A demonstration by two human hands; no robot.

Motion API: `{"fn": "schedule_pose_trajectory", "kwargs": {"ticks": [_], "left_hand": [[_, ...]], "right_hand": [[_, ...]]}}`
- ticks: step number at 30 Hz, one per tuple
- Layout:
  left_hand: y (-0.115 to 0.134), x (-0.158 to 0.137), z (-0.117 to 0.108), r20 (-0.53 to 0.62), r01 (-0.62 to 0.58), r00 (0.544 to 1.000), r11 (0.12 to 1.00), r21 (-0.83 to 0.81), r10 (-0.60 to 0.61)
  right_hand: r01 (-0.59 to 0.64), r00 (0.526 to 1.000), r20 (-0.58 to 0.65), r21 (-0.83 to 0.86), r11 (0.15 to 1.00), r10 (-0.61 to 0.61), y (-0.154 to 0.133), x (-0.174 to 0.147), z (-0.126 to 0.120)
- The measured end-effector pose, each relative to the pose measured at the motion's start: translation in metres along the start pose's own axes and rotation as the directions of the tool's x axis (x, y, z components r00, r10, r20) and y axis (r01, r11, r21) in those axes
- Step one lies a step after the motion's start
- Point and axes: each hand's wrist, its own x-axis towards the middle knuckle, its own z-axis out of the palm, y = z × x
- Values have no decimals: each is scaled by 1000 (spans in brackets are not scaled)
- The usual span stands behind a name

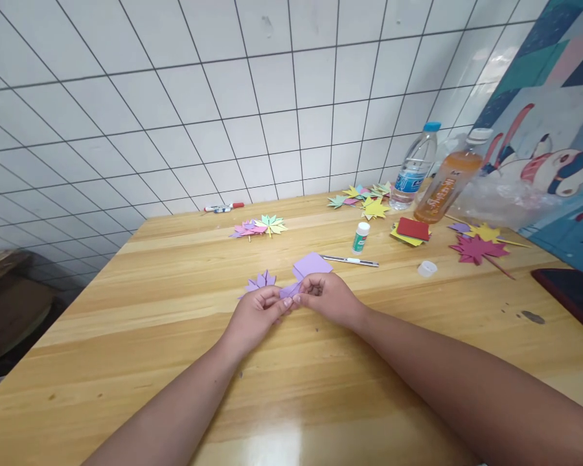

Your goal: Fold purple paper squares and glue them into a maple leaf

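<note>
Both forearms reach in from the near edge and meet mid-table [175, 388]. The left hand [260, 314], angled up to the right, pinches a small purple paper [290, 291] between thumb and fingers. The right hand [328, 299], bent inward with curled fingers, pinches its right side. Thumbs nearly touch; a purple sheet [313, 265] lies just beyond.

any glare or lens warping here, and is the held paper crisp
In the head view, glare on the tabletop at bottom centre and a shine on the tiled wall at upper right; in the head view, wall lines splay toward the left edge, a wide-angle look; in the head view, the held purple paper looks small and slightly soft.
</note>
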Motion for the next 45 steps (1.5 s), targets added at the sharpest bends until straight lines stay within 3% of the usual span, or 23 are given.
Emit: {"fn": "schedule_pose_trajectory", "kwargs": {"ticks": [11,20,26,29,36,45], "left_hand": [[3,-1,2,-39,-17,999,1000,0,17],[-2,-1,-2,90,-112,991,983,148,100],[0,0,-3,-33,-5,999,996,-86,2],[1,1,-3,-37,23,999,994,-111,-27],[-5,1,-1,29,45,999,998,-48,-43],[2,-2,1,-11,31,999,999,-22,-31]], "right_hand": [[74,995,71,-80,994,-68,2,0,2],[152,988,10,-127,980,-152,4,-3,-1],[135,991,41,-209,968,-130,7,-3,0],[179,984,35,-244,953,-176,6,-5,1],[285,951,42,-508,812,-308,1,-8,-2],[246,952,34,-677,693,-305,-7,-15,-3]]}}
